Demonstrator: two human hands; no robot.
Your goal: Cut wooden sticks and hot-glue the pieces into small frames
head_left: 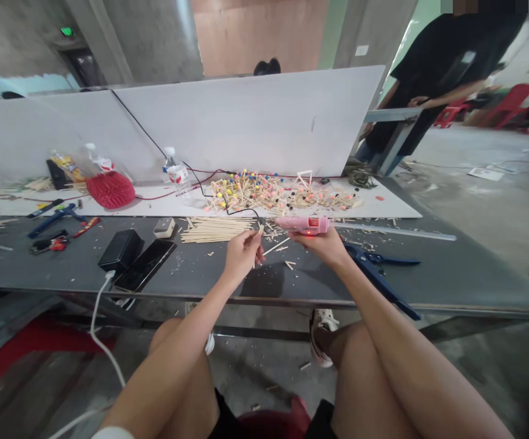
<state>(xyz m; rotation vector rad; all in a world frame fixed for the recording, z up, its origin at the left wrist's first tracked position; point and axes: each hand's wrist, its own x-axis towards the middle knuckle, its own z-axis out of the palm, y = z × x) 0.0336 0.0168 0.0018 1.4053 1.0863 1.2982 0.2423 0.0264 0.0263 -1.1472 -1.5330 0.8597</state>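
My left hand (243, 251) is closed in a pinch on a thin wooden stick (258, 239), held upright over the grey bench. My right hand (323, 244) grips a pink hot glue gun (305, 225) with a red light lit; its nozzle points left toward the stick's top. A black cord runs from the gun back across the bench. Just behind the hands lies a bundle of plain wooden sticks (214, 230). Farther back is a heap of sticks with coloured bead ends (273, 190). Loose stick pieces lie under the hands.
A black phone (145, 264), a black power bank (120, 249) with a white cable, blue cutters (378, 268), blue pliers (56, 217), a red mesh pile (110, 189) and a water bottle (175, 172) sit on the bench. A white board (246, 122) stands behind. A person in black (442, 67) stands at right.
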